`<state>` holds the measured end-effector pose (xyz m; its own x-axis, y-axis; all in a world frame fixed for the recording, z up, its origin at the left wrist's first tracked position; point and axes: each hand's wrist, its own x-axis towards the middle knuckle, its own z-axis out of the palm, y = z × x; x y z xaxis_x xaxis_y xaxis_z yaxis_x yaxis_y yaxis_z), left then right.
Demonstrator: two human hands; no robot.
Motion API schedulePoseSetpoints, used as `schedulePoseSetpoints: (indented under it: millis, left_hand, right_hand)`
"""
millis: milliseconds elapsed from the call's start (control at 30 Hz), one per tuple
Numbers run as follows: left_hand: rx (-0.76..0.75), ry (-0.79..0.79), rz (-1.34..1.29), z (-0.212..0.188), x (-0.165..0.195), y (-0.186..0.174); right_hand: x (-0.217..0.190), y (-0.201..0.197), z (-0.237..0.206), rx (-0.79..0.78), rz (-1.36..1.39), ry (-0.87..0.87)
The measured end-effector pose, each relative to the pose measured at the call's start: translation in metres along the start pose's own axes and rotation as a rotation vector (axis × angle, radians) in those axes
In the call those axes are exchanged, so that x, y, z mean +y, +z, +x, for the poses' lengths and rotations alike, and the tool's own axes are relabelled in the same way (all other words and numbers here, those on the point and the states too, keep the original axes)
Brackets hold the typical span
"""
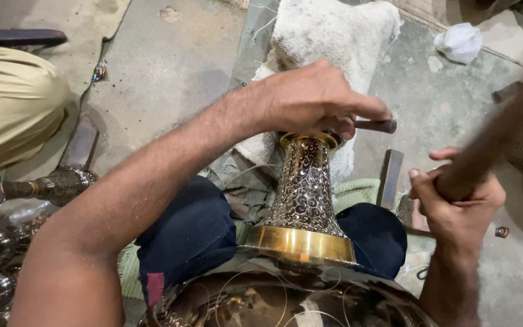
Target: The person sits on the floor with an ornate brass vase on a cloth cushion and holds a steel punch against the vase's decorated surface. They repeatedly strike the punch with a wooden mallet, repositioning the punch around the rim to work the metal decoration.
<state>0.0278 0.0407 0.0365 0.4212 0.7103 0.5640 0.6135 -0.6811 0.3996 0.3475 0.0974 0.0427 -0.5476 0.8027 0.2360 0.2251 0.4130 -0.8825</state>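
Vase: I see the engraved brass vase [305, 194] upright between the knees.
Left hand: my left hand [313, 100] is clamped on a punch [376, 125] at the rim.
Right hand: my right hand [458, 203] fists a blurred wooden handle [497, 142].
Surface: a white cloth [334, 30] on a concrete floor [164, 60].

brass vase [305, 194]: gold bands, dark scrollwork; navy trousers [189, 233].

Warm, even light, glare on the brass vase [302, 200], motion blur on the wooden handle [491, 142].
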Motion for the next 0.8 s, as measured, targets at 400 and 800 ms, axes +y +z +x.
schedulePoseSetpoints:
  millis: [400,800]
  left_hand:
    - [-0.042,-0.047,-0.033,0.002,0.003,-0.008]
    - [-0.148,-0.111,-0.053,0.006,0.005,-0.012]
  right_hand:
    - [0.034,-0.015,-0.004,-0.018,-0.290,-0.034]
    - [0.030,-0.008,0.001,-0.020,-0.263,-0.060]
